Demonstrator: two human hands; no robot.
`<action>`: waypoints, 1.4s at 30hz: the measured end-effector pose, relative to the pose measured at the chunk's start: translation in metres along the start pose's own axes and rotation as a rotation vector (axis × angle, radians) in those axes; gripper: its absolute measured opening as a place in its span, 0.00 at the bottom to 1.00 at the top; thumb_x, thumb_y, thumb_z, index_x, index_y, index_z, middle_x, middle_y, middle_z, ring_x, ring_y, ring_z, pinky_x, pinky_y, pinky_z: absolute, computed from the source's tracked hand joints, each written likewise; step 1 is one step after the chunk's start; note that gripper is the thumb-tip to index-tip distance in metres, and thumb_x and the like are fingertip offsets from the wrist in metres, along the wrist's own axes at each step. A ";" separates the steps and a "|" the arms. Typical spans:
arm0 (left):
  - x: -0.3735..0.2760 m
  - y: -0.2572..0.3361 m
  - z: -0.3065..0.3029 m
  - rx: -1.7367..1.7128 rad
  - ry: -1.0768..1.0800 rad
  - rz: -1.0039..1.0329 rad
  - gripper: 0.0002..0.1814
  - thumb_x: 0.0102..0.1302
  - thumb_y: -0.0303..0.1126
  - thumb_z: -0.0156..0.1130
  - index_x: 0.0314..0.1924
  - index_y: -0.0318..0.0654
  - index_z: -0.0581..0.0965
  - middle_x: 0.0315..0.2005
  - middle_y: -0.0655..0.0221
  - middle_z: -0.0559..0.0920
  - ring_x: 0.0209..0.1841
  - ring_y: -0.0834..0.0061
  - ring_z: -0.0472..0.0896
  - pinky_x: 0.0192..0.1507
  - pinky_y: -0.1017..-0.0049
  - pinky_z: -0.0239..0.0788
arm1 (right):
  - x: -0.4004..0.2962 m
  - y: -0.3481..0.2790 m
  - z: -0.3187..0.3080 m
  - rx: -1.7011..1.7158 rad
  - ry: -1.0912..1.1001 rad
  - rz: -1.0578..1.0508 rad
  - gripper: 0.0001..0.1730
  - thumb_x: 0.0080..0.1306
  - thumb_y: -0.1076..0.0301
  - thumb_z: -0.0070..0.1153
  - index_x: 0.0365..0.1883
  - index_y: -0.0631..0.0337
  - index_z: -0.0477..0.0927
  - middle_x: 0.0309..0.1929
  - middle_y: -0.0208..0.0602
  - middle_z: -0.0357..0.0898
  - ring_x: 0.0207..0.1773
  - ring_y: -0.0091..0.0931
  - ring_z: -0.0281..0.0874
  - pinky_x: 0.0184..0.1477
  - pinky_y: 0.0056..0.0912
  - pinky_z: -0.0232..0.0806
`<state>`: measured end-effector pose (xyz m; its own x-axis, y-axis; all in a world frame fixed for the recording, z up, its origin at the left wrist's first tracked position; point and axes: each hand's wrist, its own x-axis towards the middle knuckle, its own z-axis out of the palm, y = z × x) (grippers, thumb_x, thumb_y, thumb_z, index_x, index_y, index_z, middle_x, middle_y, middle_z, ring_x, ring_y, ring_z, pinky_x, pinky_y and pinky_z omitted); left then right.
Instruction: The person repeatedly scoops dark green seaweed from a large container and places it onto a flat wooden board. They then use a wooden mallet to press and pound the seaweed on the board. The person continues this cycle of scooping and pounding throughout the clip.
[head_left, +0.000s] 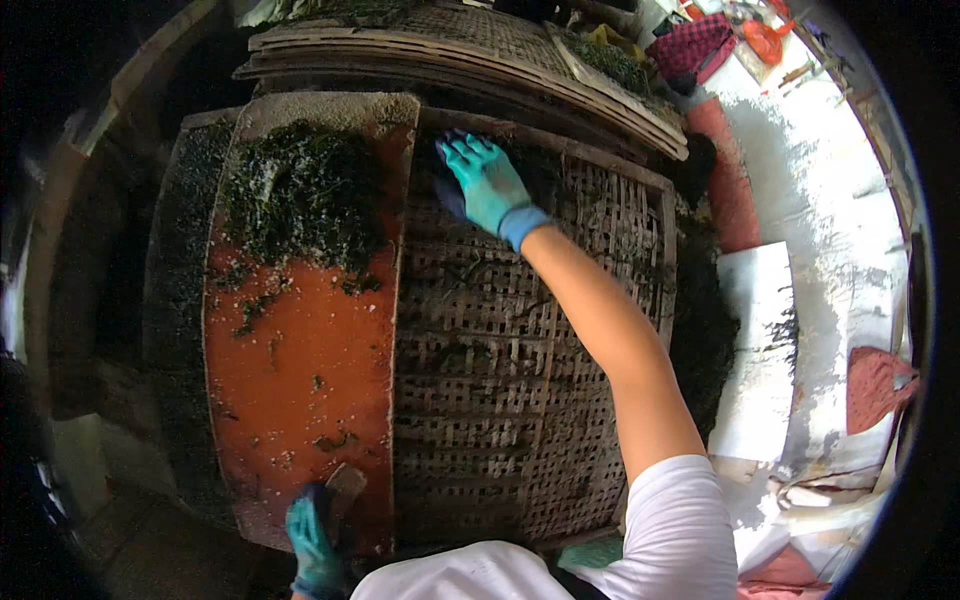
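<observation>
Before me an orange board (322, 337) lies lengthwise over a woven bamboo rack (487, 367). A heap of wet dark green leafy material (300, 191), dotted with white grains, covers the board's far part. My right hand (484, 180), in a teal and blue glove, reaches to the rack's far side, right of the heap; its fingertips touch or hover over dark matter there, and its grip is unclear. My left hand (311, 536), gloved alike, is at the board's near edge beside a small flat brownish block (346, 484); whether it grips this block is unclear.
Beyond the rack stand stacked wooden-framed woven racks (465, 56), with more green matter (611, 64) on top. A white panel (754, 352) and a reddish strip (724, 176) lie on the floor at right. Dark green matter (697, 337) borders the rack's right side.
</observation>
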<state>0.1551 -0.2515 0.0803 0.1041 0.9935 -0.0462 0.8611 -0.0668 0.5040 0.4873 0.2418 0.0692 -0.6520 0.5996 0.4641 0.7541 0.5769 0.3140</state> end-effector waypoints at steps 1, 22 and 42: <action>0.004 0.000 0.006 -0.070 -0.060 -0.016 0.36 0.60 0.34 0.64 0.66 0.27 0.64 0.65 0.45 0.67 0.67 0.45 0.66 0.64 0.50 0.60 | 0.016 0.005 -0.012 0.222 -0.127 0.120 0.24 0.74 0.54 0.43 0.63 0.55 0.74 0.58 0.43 0.79 0.60 0.33 0.77 0.63 0.36 0.67; 0.531 0.165 0.039 0.598 0.302 0.557 0.24 0.64 0.27 0.57 0.61 0.50 0.76 0.57 0.64 0.78 0.59 0.62 0.76 0.61 0.64 0.67 | -0.107 -0.074 -0.108 0.359 -0.081 0.276 0.34 0.67 0.47 0.54 0.64 0.60 0.71 0.60 0.49 0.74 0.66 0.43 0.68 0.69 0.50 0.56; 0.000 -0.011 0.029 0.181 0.159 0.476 0.26 0.65 0.38 0.55 0.61 0.32 0.72 0.68 0.53 0.68 0.72 0.57 0.63 0.71 0.60 0.54 | -0.085 -0.332 -0.148 0.253 -0.085 0.319 0.36 0.70 0.54 0.51 0.70 0.64 0.61 0.73 0.53 0.58 0.73 0.53 0.55 0.72 0.56 0.53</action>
<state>0.1600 -0.2535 0.0502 0.4396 0.8501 0.2900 0.8106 -0.5145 0.2797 0.3035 -0.0829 0.0483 -0.4010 0.8078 0.4320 0.8830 0.4664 -0.0526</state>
